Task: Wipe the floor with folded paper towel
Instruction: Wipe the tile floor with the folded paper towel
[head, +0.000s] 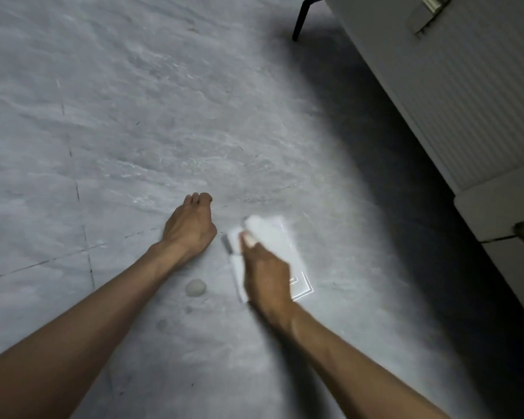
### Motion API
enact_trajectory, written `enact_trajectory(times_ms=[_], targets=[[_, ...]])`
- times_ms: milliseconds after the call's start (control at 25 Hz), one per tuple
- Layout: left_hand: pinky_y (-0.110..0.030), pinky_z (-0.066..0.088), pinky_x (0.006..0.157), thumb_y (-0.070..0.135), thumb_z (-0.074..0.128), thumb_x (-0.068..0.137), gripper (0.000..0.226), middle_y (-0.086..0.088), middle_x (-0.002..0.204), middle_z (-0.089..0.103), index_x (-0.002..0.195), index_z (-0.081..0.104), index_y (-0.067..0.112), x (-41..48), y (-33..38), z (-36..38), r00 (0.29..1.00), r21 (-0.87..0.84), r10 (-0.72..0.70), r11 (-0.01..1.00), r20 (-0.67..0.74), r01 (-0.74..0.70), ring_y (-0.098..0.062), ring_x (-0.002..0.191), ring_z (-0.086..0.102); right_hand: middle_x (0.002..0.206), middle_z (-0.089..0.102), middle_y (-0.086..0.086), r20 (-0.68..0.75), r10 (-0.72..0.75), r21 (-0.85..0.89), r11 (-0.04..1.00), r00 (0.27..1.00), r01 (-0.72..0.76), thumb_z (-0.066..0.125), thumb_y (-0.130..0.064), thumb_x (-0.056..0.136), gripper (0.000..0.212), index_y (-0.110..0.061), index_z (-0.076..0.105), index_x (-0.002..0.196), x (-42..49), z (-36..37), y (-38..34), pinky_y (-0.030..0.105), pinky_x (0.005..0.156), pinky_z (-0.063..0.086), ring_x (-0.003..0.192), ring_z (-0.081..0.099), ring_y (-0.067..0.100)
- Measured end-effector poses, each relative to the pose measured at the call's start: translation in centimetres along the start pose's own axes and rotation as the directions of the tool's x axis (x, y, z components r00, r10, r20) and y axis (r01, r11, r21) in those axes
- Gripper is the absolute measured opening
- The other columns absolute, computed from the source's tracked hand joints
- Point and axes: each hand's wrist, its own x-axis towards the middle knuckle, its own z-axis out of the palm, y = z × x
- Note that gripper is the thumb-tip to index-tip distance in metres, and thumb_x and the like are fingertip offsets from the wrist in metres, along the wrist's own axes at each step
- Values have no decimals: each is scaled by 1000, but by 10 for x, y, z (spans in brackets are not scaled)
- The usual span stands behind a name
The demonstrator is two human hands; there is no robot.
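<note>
A folded white paper towel (274,241) lies flat on the grey marbled floor (133,116), right of centre. My right hand (265,275) rests on the towel's near part, thumb on its left side and fingers hidden beneath the palm, gripping it against the floor. My left hand (191,226) sits just left of the towel with its fingers curled into a loose fist, knuckles down on the floor, holding nothing. A small round wet spot (195,287) and fainter drops (162,324) mark the floor between my forearms.
A white ribbed cabinet or appliance (466,101) runs along the right side, casting a dark shadow strip on the floor. A black chair leg (300,21) stands at the top. Thin tile joints (73,176) cross the floor at the left.
</note>
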Motion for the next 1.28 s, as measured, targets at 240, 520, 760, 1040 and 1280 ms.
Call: enact_trajectory(times_ms=[240, 520, 760, 1040, 1280], targets=[[-35, 40, 81, -1, 37, 81, 49, -9, 126, 52, 127, 40, 15, -12, -22, 3, 999, -33, 46, 998, -2, -46, -31, 103, 52, 108, 64, 5, 14, -117, -224, 968, 993, 117, 50, -14, 89, 56, -29, 42, 142, 18, -46, 119, 35, 65, 48, 90, 63, 32], [-35, 42, 90, 1, 39, 82, 53, -8, 132, 53, 132, 41, 16, -10, -23, 0, 999, -125, 23, 992, -32, -27, -29, 115, 52, 102, 66, 8, -203, 333, 56, 943, 921, -328, 39, -16, 97, 41, -26, 43, 136, 32, -10, 25, 34, 62, 43, 84, 67, 34], [-34, 45, 89, 0, 41, 82, 53, -6, 131, 58, 131, 44, 18, -22, -45, -2, 994, -133, -31, 991, -101, 17, -28, 115, 56, 103, 64, 3, 171, -543, -175, 805, 822, 567, 51, -18, 88, 57, -29, 41, 143, 54, -27, 26, 35, 55, 43, 84, 65, 32], [-35, 36, 102, -2, 44, 81, 53, -9, 137, 48, 133, 44, 9, -24, 14, 22, 971, -51, 235, 970, -36, -237, -28, 125, 45, 99, 62, 13, -237, 498, -13, 857, 834, -515, 43, -15, 96, 50, -26, 37, 145, -68, -42, 161, 40, 62, 43, 80, 62, 40], [-37, 38, 97, 1, 45, 81, 48, -12, 125, 49, 128, 45, 8, -27, 31, 32, 966, 65, 258, 964, 27, -259, -30, 117, 44, 110, 66, 5, -116, 463, 82, 886, 879, -456, 46, -9, 93, 58, -23, 32, 148, -116, 18, 7, 35, 61, 47, 83, 66, 31]])
